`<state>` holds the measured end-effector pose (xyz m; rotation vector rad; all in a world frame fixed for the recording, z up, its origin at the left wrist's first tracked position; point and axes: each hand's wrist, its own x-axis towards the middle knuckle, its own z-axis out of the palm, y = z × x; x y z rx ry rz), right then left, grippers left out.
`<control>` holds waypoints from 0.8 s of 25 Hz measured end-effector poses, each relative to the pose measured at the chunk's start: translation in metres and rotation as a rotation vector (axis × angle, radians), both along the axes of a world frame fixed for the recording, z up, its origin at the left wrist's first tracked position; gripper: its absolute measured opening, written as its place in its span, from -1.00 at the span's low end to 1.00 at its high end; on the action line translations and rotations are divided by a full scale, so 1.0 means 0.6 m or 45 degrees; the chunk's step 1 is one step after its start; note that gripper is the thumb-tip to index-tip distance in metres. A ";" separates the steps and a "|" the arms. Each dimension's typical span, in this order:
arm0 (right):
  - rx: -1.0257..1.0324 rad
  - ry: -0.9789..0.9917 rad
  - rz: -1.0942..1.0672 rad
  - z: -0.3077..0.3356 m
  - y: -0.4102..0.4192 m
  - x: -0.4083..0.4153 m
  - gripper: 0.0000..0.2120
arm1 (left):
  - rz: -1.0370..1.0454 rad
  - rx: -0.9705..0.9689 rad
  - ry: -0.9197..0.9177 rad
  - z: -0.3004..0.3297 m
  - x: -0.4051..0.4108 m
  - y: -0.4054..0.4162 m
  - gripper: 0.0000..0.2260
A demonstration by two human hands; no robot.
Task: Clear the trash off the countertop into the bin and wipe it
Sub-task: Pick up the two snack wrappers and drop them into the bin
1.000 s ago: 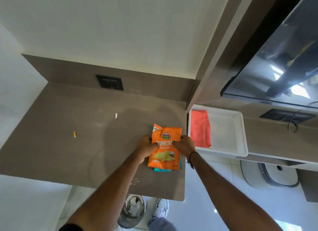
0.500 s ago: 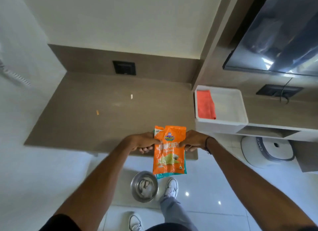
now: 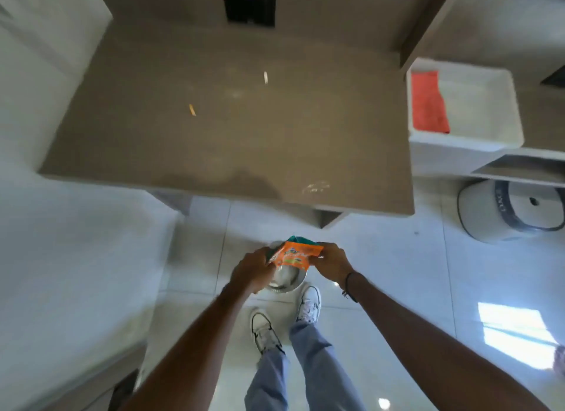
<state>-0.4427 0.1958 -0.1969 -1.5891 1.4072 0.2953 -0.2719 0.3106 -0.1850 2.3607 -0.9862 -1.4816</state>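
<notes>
An orange snack packet [image 3: 296, 255], with a teal wrapper [image 3: 301, 240] behind it, hangs low over the round steel bin [image 3: 287, 280] on the floor. My left hand [image 3: 252, 271] grips the packet's left edge and my right hand [image 3: 331, 261] grips its right edge. The brown countertop [image 3: 275, 129] lies beyond. A small tan scrap [image 3: 192, 109] and a small white scrap [image 3: 265, 77] lie on it, with white crumbs [image 3: 315, 187] near its front right edge.
A white tray [image 3: 477, 104] holding a folded orange-red cloth [image 3: 428, 101] stands right of the countertop. A white and grey round appliance [image 3: 513, 208] sits on the floor under a shelf. My feet in white shoes [image 3: 284, 315] stand by the bin.
Both hands have carried the packets off the countertop's front edge and down over the bin. The view has tilted downward toward the floor.
</notes>
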 end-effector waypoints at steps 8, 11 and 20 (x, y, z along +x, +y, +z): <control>0.029 0.197 0.265 -0.381 0.032 0.017 -0.69 | 0.420 0.165 0.147 -0.401 -0.042 0.033 -0.62; 0.023 0.242 0.324 -0.426 0.032 0.001 -0.62 | 0.494 0.253 0.200 -0.451 -0.044 0.049 -0.57; -0.049 0.019 0.121 -0.114 0.035 -0.008 -0.70 | 0.077 0.198 0.029 -0.125 -0.026 0.070 -0.61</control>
